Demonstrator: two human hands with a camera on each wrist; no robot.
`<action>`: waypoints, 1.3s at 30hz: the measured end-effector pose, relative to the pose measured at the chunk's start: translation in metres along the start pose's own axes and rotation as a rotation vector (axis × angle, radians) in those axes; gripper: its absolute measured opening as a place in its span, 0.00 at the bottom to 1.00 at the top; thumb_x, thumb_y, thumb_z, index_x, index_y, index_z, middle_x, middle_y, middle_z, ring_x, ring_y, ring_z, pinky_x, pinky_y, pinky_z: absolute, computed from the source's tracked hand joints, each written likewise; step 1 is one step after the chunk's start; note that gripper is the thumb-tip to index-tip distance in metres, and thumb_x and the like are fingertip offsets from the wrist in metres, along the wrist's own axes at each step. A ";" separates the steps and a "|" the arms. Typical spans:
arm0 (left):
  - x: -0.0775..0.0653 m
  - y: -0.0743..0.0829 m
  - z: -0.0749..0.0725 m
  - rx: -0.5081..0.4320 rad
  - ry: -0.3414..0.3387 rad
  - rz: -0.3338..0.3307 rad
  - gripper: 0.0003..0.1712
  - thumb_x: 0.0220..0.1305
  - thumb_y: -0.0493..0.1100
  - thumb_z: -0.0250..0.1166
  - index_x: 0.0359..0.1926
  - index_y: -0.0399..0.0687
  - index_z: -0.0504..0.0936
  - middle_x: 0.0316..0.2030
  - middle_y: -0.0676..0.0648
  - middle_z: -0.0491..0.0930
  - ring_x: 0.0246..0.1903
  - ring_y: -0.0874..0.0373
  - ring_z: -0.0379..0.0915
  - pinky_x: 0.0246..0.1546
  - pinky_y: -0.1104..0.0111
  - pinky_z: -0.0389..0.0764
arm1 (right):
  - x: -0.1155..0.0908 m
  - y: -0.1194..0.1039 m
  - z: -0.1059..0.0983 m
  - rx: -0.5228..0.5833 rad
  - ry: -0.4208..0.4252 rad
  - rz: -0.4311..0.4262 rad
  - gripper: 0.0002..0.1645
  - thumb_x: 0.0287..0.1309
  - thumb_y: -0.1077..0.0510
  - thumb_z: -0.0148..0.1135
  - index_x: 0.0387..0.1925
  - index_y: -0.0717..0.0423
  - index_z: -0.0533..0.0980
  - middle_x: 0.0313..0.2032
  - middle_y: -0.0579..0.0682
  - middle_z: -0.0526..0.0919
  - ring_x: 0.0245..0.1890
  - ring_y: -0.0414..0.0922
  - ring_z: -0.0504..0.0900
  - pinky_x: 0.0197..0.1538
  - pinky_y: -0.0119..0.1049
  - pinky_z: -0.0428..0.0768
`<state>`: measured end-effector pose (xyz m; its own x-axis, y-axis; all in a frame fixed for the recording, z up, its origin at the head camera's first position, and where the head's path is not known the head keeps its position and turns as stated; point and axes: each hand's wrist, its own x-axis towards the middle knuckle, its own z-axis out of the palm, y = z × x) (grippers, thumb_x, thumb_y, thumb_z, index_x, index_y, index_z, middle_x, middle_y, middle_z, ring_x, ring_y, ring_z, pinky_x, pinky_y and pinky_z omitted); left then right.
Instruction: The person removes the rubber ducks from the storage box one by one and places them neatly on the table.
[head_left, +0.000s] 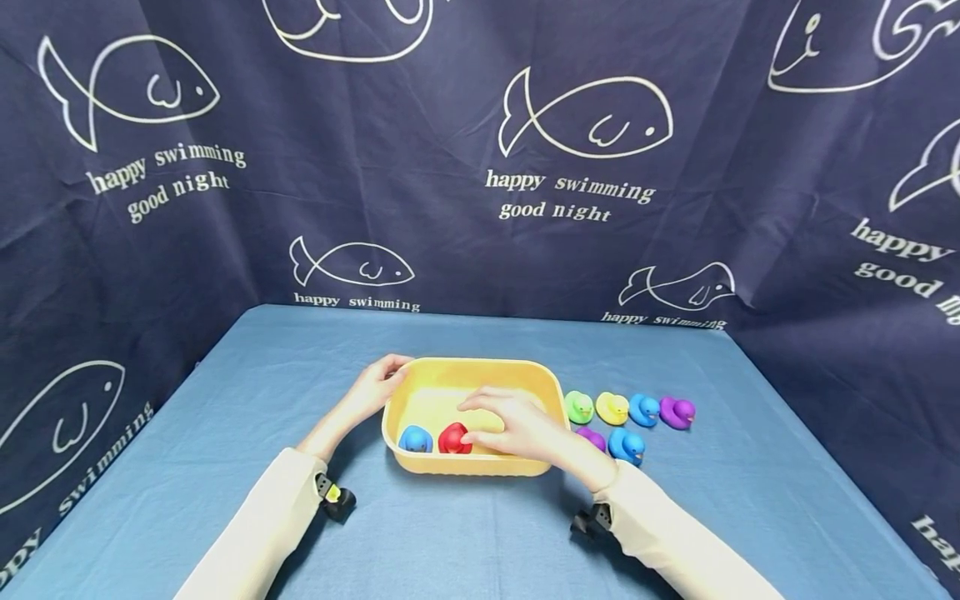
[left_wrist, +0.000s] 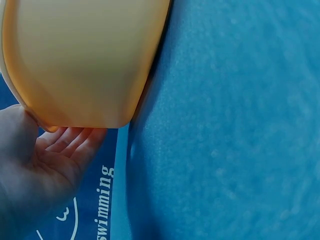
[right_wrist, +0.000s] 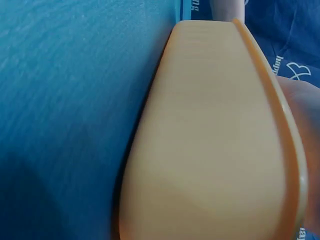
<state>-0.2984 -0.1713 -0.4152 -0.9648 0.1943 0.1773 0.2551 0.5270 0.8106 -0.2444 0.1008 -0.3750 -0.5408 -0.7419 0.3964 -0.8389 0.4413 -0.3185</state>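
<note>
A yellow plastic tub (head_left: 480,465) stands on the blue cloth; in the head view a blue rubber duck (head_left: 416,439) and a red rubber duck (head_left: 454,439) sit inside along its near wall. My left hand (head_left: 377,385) holds the tub's far left corner. In the left wrist view the thumb of the left hand (left_wrist: 50,165) lies at the rim and the fingers reach behind the wall. My right hand (head_left: 512,421) is over the tub's inside with fingers spread, its thumb tip beside the red duck; whether they touch I cannot tell. The right wrist view mostly shows the tub's outer wall (right_wrist: 205,130).
Right of the tub are several rubber ducks in two rows: green (head_left: 579,407), yellow (head_left: 612,408), blue (head_left: 644,410) and purple (head_left: 678,412) behind, purple (head_left: 592,438) and blue (head_left: 626,447) in front. A dark fish-print curtain (head_left: 450,167) surrounds the table.
</note>
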 end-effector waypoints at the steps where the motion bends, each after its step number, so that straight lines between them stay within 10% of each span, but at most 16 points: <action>1: 0.000 0.000 0.000 -0.002 0.001 0.002 0.18 0.69 0.42 0.53 0.55 0.38 0.75 0.49 0.38 0.79 0.47 0.48 0.76 0.48 0.60 0.77 | 0.001 0.000 0.001 0.007 -0.019 0.011 0.23 0.52 0.50 0.68 0.49 0.54 0.78 0.46 0.46 0.82 0.49 0.42 0.79 0.53 0.36 0.77; 39: 0.000 -0.001 0.003 -0.034 0.007 0.021 0.18 0.70 0.43 0.53 0.54 0.37 0.75 0.49 0.38 0.79 0.45 0.50 0.76 0.44 0.66 0.77 | 0.012 0.008 0.023 0.135 -0.128 0.007 0.18 0.51 0.53 0.70 0.44 0.54 0.82 0.37 0.47 0.81 0.40 0.42 0.77 0.48 0.30 0.76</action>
<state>-0.2981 -0.1693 -0.4177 -0.9598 0.1993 0.1978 0.2727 0.4942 0.8255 -0.2561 0.0832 -0.3926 -0.5269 -0.8012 0.2837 -0.8149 0.3813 -0.4366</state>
